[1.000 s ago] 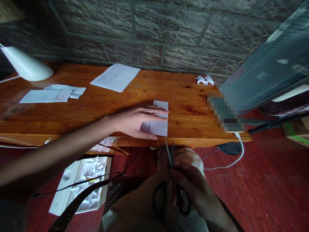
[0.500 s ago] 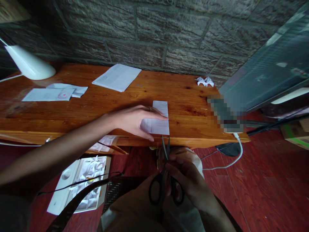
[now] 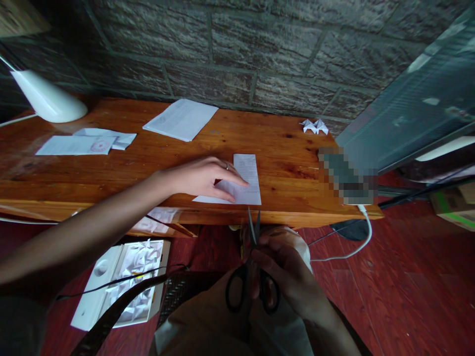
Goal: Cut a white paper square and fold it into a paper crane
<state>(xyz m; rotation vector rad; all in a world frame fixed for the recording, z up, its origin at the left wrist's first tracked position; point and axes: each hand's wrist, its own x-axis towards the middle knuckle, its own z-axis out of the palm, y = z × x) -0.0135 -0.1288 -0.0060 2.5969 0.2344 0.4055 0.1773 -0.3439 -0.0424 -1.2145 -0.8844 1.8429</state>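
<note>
My left hand [image 3: 200, 178] lies on a folded white paper [image 3: 245, 180] near the front edge of the wooden table [image 3: 289, 163]. Its fingers are stretched out, and the thumb and forefinger lift a flap of the sheet at its left side. My right hand [image 3: 287, 274] is below the table edge, over my lap, with its fingers through the handles of black scissors [image 3: 252, 272]. The blades point up at the table edge and are slightly apart.
A white lamp [image 3: 48, 101] stands at the back left, with loose papers [image 3: 87, 143] by it and a white sheet [image 3: 181, 118] at the back. Folded paper figures [image 3: 314, 125] lie at the back right. A white box [image 3: 120, 282] of folded papers sits on the red floor.
My left hand slid back to the left and opened a flap of the folded paper. My right hand brought the scissors a little up and left, and their blades came closer together.
</note>
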